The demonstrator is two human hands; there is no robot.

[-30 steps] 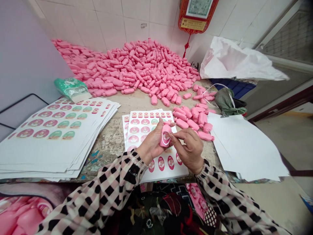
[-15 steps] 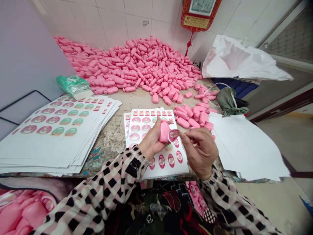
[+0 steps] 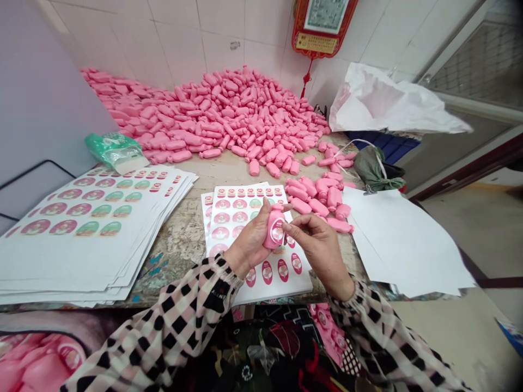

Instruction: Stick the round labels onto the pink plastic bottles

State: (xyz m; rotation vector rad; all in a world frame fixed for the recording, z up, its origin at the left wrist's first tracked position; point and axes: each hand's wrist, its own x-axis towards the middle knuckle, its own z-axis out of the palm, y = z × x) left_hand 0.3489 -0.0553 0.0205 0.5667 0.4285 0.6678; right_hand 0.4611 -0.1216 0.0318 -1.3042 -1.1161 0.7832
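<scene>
A small pink bottle (image 3: 269, 215) is gripped in my left hand (image 3: 248, 243), above the sheet of stickers (image 3: 223, 219). An oval pink-and-white sticker (image 3: 277, 232) lies against the bottle's front. My right hand (image 3: 322, 251) is closed in a pinch at that sticker's right edge, its thumb and forefinger touching it. The fingertips hide part of the edge, so how much of it is stuck down is unclear. Both hands partly cover the printed sheet, which carries rows of pink and green stickers.
A large heap of pink bottles (image 3: 229, 117) lies against the tiled wall, with a smaller group (image 3: 316, 193) nearer on the right. Stacked sticker sheets (image 3: 73, 256) and a green packet (image 3: 112, 152) are at left. White paper (image 3: 404, 239) and a dark green pouch (image 3: 373, 166) are at right.
Half a second ago my right hand held the sticker away from a plain bottle face. It has since moved left, and the sticker now lies against the bottle. The view has shifted slightly.
</scene>
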